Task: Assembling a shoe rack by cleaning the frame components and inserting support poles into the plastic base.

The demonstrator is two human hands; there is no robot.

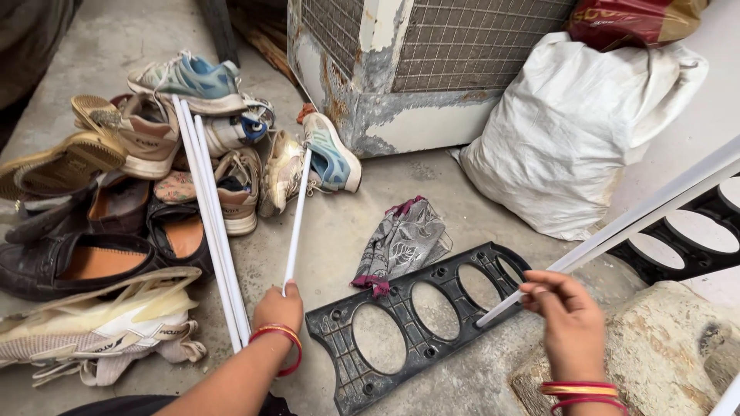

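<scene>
Down on the concrete floor [462, 192], each of the hands grips one end of a thin white rod. The left hand [279, 308] is closed around the near end of a white rod [297, 219] whose long axis runs up and away, slightly rightward, its far tip resting among a pile of shoes [169, 154]. The right hand [566, 320] pinches, between thumb and fingertips, the low end of a second white rod [617, 227] that slants up to the right, out of view past another black frame piece [694, 231]. That low end sits over the right part of a black plastic panel with oval holes [408, 323] lying flat between the two hands; the right hand is the nearer to it. Just left of the left hand, two more white rods [210, 223] lie side by side on the floor. Beyond the panel are a crumpled patterned cloth [401, 243], a white sack [570, 131] and a worn metal cabinet with mesh [416, 69].
</scene>
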